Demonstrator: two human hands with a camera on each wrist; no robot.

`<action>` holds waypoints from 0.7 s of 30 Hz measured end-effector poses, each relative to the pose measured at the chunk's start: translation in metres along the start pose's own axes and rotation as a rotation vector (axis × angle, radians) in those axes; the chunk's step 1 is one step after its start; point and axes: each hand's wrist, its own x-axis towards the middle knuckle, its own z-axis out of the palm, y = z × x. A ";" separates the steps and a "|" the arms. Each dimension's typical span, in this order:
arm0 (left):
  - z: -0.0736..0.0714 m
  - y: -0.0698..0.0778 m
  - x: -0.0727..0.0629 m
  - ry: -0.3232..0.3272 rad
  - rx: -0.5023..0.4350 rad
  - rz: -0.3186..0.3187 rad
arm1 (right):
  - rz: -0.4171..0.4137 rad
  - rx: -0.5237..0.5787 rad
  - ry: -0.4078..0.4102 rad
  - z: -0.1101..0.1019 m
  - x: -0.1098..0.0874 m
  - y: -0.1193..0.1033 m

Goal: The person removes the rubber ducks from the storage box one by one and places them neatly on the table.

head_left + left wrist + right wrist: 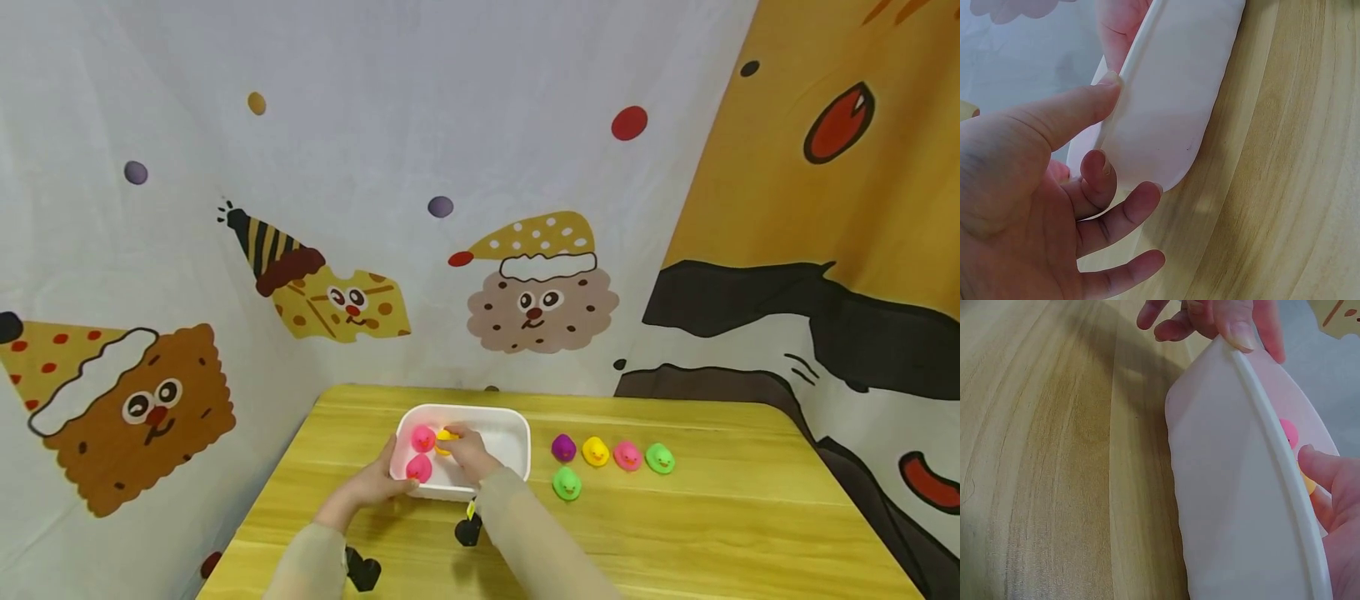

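A white tub (504, 442) is set on a wooden counter (712, 533), its front left corner held in the grip of the left hand (378, 483), with the thumb pressed on the rim. Inside the tub, a yellow duck (444, 446) is pinched in the grip of the right hand (468, 454) and partly covered by the fingers; whether the tub's floor is touched by it cannot be told. Near the left wall, a rear pink duck (423, 438) and a front pink duck (418, 468) are seen. To the tub's right, a row is formed by a purple duck (563, 448), a second yellow duck (596, 452), a third pink duck (627, 456) and a green duck (660, 459); another green duck (567, 483) is placed in front of the purple one.
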 end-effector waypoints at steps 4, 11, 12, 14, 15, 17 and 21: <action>-0.001 0.001 0.001 0.002 -0.004 -0.001 | -0.043 -0.025 0.035 0.002 0.004 0.005; 0.001 0.003 0.003 0.002 0.009 0.003 | -0.118 -0.157 0.086 0.000 0.019 0.024; 0.001 0.003 0.002 0.002 0.011 0.002 | -0.107 -0.165 0.092 0.000 0.018 0.022; 0.001 0.004 0.002 0.001 0.005 0.002 | -0.088 -0.190 0.097 -0.001 0.013 0.016; 0.001 0.004 0.001 0.004 0.005 0.002 | -0.051 -0.210 0.100 -0.001 0.007 0.009; 0.000 0.003 0.001 0.006 -0.005 0.002 | -0.057 -0.247 0.105 -0.001 0.001 0.003; -0.001 0.003 -0.001 0.001 -0.002 0.007 | -0.056 -0.287 0.076 -0.002 -0.006 -0.001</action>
